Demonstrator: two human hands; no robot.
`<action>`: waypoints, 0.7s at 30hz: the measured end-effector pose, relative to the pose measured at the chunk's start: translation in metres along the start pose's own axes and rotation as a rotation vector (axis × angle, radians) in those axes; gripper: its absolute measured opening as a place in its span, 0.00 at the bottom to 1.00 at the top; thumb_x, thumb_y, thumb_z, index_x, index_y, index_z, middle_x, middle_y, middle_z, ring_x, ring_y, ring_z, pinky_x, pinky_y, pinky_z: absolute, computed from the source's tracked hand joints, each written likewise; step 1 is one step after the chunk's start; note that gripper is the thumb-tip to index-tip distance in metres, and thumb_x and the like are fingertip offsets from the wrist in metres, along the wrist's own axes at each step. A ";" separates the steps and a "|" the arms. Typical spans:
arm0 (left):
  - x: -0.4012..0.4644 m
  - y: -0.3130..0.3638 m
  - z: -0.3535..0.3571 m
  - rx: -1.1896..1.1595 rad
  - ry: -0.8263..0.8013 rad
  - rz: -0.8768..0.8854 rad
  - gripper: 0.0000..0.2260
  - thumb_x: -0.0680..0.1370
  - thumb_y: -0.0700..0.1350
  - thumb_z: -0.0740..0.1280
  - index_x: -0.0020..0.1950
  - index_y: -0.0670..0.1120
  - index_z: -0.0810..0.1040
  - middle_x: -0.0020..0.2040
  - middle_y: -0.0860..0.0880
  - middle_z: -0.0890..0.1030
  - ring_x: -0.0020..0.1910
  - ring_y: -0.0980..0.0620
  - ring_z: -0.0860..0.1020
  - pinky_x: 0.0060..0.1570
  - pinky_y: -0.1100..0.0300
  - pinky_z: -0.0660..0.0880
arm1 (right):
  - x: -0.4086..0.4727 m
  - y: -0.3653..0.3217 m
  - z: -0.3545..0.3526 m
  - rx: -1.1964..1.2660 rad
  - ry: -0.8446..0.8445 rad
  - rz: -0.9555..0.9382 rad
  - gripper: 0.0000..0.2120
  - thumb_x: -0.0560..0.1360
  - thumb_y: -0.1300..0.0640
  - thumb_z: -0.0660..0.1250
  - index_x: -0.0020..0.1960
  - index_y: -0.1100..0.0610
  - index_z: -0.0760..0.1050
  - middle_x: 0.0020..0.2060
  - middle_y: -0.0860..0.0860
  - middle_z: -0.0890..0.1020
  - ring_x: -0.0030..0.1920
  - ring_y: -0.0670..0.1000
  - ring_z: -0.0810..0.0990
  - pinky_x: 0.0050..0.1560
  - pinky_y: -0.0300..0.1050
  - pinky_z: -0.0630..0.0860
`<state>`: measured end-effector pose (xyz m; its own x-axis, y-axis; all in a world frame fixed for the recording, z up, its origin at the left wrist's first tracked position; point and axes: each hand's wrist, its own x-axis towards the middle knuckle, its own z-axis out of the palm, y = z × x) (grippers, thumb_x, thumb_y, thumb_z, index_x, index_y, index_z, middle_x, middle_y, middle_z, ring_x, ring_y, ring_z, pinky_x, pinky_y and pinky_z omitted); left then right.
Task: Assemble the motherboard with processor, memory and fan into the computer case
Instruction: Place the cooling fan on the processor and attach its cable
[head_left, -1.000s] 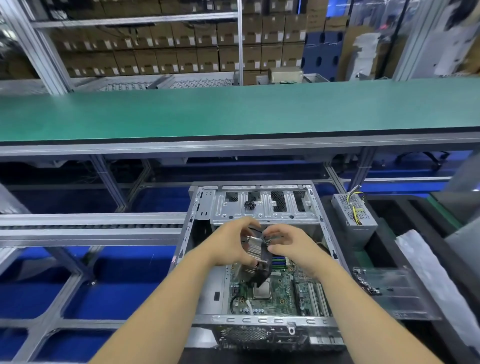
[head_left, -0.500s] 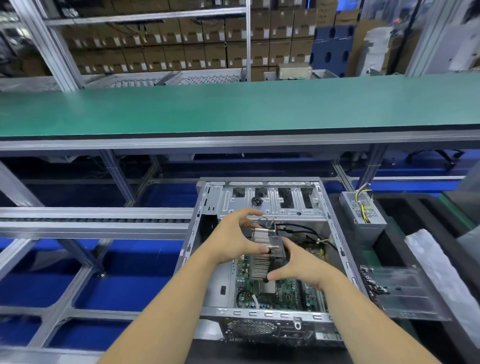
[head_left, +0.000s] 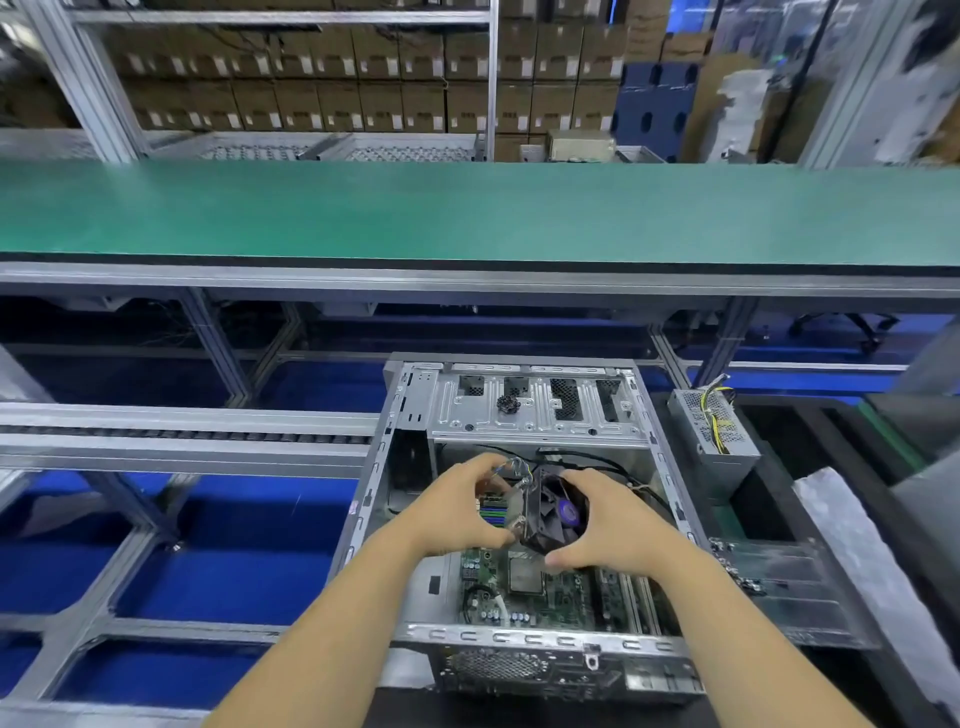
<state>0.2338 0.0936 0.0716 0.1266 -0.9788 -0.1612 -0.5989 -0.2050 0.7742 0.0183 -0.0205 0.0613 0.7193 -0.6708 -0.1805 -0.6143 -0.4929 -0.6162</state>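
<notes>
Above the processor (head_left: 525, 576) on the motherboard (head_left: 563, 592), inside the open computer case (head_left: 519, 636), the fan (head_left: 553, 512) hangs tilted, its face turned toward the right. The left hand (head_left: 457, 512) curls round its heatsink side; the right hand (head_left: 608, 525) grips the fan frame. The processor lies directly below both grips, equally near each.

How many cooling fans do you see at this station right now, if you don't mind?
1. The cooling fan is held by both hands, left hand and right hand, above the motherboard. Others may be hidden.
</notes>
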 end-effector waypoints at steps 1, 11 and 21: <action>0.000 -0.004 0.002 0.001 -0.002 0.001 0.36 0.66 0.48 0.80 0.70 0.59 0.67 0.59 0.59 0.78 0.62 0.64 0.73 0.64 0.62 0.69 | -0.001 0.001 0.003 0.000 -0.003 0.009 0.61 0.54 0.32 0.79 0.80 0.51 0.60 0.70 0.43 0.69 0.72 0.46 0.69 0.68 0.39 0.65; 0.000 -0.029 0.012 0.437 0.013 -0.175 0.10 0.80 0.42 0.64 0.60 0.51 0.78 0.57 0.50 0.81 0.55 0.48 0.78 0.55 0.52 0.77 | 0.006 0.001 0.028 -0.334 -0.157 -0.031 0.58 0.62 0.34 0.78 0.81 0.53 0.55 0.72 0.47 0.65 0.74 0.51 0.63 0.75 0.52 0.65; 0.007 -0.038 0.012 0.420 -0.232 -0.393 0.26 0.72 0.65 0.71 0.59 0.48 0.74 0.56 0.49 0.80 0.56 0.48 0.78 0.57 0.52 0.75 | 0.017 -0.009 0.040 -0.536 -0.193 -0.099 0.55 0.63 0.30 0.74 0.81 0.52 0.55 0.70 0.48 0.66 0.72 0.54 0.63 0.73 0.58 0.61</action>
<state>0.2481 0.0942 0.0334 0.2539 -0.7951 -0.5508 -0.8083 -0.4872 0.3306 0.0493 -0.0054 0.0328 0.7968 -0.5187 -0.3098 -0.5835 -0.7937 -0.1718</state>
